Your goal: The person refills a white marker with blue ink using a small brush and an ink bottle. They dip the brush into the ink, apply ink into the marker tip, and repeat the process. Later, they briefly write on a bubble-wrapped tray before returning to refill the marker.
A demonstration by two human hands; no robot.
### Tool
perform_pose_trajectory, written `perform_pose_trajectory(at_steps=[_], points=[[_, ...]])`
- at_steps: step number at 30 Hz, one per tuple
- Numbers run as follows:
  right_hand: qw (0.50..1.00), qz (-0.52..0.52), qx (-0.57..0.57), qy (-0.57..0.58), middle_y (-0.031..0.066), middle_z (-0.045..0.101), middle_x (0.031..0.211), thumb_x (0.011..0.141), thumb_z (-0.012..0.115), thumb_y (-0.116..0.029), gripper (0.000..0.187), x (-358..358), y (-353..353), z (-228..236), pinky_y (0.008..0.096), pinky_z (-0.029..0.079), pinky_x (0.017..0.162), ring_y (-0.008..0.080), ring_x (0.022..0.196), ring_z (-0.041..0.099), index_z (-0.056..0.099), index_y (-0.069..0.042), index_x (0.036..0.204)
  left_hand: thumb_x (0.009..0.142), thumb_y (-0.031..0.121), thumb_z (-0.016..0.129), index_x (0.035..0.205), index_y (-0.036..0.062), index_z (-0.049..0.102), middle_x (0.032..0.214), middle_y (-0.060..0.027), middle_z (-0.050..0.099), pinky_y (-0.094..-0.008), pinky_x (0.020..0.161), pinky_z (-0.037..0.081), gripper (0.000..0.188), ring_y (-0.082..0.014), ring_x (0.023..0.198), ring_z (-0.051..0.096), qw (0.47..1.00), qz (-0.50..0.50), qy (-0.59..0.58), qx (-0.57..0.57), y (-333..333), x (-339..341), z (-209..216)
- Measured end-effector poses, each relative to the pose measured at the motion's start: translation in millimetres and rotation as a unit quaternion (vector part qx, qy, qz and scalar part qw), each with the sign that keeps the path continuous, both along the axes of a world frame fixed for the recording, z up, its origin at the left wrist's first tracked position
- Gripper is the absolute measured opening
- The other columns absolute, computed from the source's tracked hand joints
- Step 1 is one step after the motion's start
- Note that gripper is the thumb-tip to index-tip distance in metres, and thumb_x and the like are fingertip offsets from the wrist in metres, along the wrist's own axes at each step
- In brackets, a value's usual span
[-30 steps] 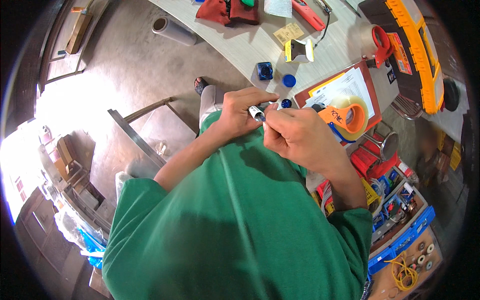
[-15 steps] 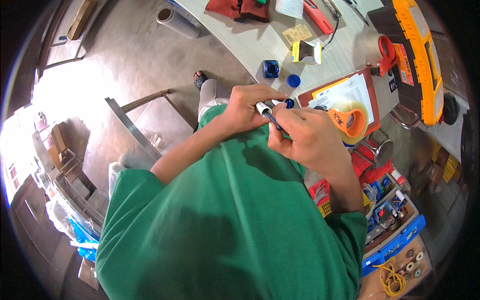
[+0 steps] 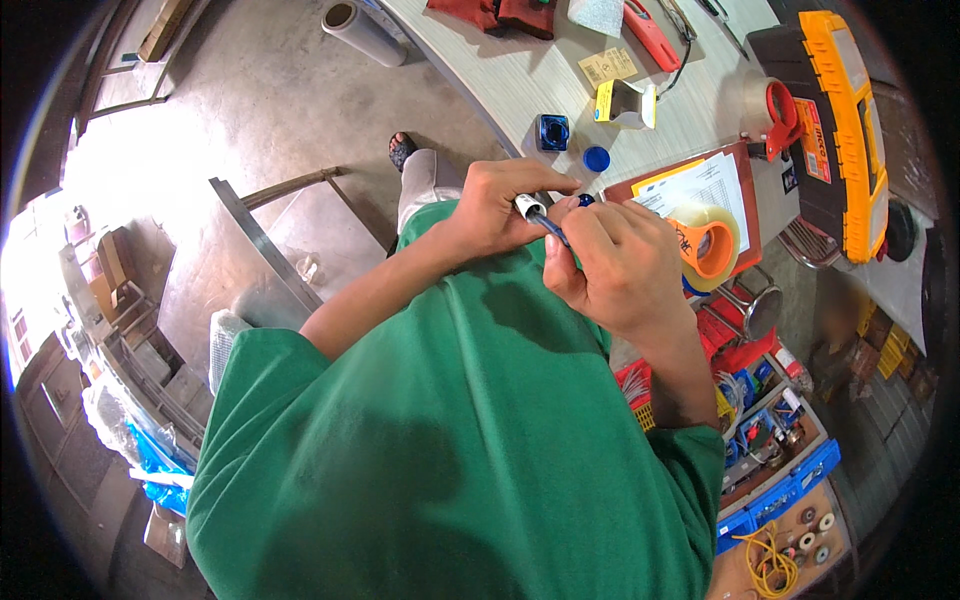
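My left hand (image 3: 500,210) is closed around a white marker barrel (image 3: 528,207), its open end facing my right hand. My right hand (image 3: 622,260) pinches a slim dark blue-stained piece (image 3: 550,228) that meets the barrel's mouth; how deep it goes in I cannot make out. A round, shiny dark blue end (image 3: 586,201) shows at my right fingers; what it belongs to is partly hidden. Just beyond my hands, on the table, stand a square bottle of blue ink (image 3: 552,132), uncapped, and a blue screw cap (image 3: 596,158).
Past the ink lie a small yellow-and-white box (image 3: 626,104) and a red cutter (image 3: 652,38). Papers on a brown clipboard (image 3: 708,195) and an orange tape dispenser (image 3: 706,248) are at the right. A black-and-yellow toolbox (image 3: 845,140) stands farther right, above blue parts bins (image 3: 780,495).
The whole view has shifted slightly, so the table things sit a little lower and farther right. My hands keep their grip, with the slim piece still at the barrel's mouth.
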State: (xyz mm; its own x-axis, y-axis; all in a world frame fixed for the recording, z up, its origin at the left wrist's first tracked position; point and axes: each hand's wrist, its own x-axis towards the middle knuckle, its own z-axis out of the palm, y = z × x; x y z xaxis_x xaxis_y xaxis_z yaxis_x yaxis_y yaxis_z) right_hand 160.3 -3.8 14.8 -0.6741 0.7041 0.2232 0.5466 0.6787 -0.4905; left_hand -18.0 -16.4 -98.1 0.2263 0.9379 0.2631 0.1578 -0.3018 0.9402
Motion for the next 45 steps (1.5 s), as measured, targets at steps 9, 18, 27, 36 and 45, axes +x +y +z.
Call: perform_pose_trajectory(at_steps=[9, 18, 27, 36, 45], points=[[0.999, 0.013, 0.032, 0.006, 0.0073, 0.060, 0.071, 0.081, 0.070, -0.012, 0.015, 3.2, -0.7, 1.7, 0.0394, 0.051, 0.059, 0.0274, 0.063, 0.065, 0.056, -0.007, 0.084, 0.082, 0.011, 0.083, 0.106, 0.0044, 0.080, 0.099, -0.0118, 0.079, -0.0348, 0.077, 0.060, 0.025, -0.0270, 0.086, 0.076, 1.000, 0.009, 0.004, -0.004, -2.7, 1.9, 4.0], [0.999, 0.029, 0.024, 0.030, 0.0040, 0.059, 0.070, 0.075, 0.072, -0.010, 0.020, 3.5, 1.6, 3.9, 0.0384, 0.052, 0.057, 0.0249, 0.062, 0.065, 0.053, -0.011, 0.079, 0.081, 0.010, 0.083, 0.104, 0.0042, 0.080, 0.096, -0.0113, 0.079, -0.0340, 0.072, 0.059, 0.024, -0.0247, 0.082, 0.076, 0.999, 0.017, 0.031, 0.018, -2.4, 2.6, 8.7], [0.998, 0.034, -0.007, 0.058, 0.0035, 0.059, 0.068, 0.074, 0.073, -0.009, 0.021, 5.3, 0.6, 0.4, 0.0386, 0.052, 0.054, 0.0257, 0.060, 0.065, 0.052, -0.011, 0.077, 0.080, 0.009, 0.084, 0.105, 0.0044, 0.080, 0.095, -0.0114, 0.079, -0.0332, 0.070, 0.059, 0.025, -0.0242, 0.078, 0.075, 0.999, 0.012, 0.026, 0.024, -1.8, 2.0, 10.2], [0.998, 0.036, -0.029, 0.050, 0.0039, 0.060, 0.066, 0.075, 0.073, -0.008, 0.022, 5.0, 0.6, 0.8, 0.0385, 0.052, 0.052, 0.0262, 0.057, 0.065, 0.052, -0.011, 0.077, 0.080, 0.009, 0.085, 0.106, 0.0044, 0.080, 0.097, -0.0111, 0.079, -0.0327, 0.072, 0.059, 0.027, -0.0245, 0.082, 0.076, 0.999, 0.008, 0.030, 0.017, -1.8, 1.7, 9.6], [0.999, 0.035, 0.020, 0.016, 0.0032, 0.057, 0.063, 0.076, 0.073, -0.010, 0.022, 3.5, 5.5, 6.8, 0.0384, 0.050, 0.052, 0.0253, 0.055, 0.064, 0.051, -0.011, 0.076, 0.079, 0.010, 0.085, 0.110, 0.0040, 0.079, 0.100, -0.0115, 0.079, -0.0339, 0.075, 0.060, 0.032, -0.0250, 0.085, 0.076, 0.999, -0.007, 0.029, 0.015, -0.8, -1.7, 6.0]])
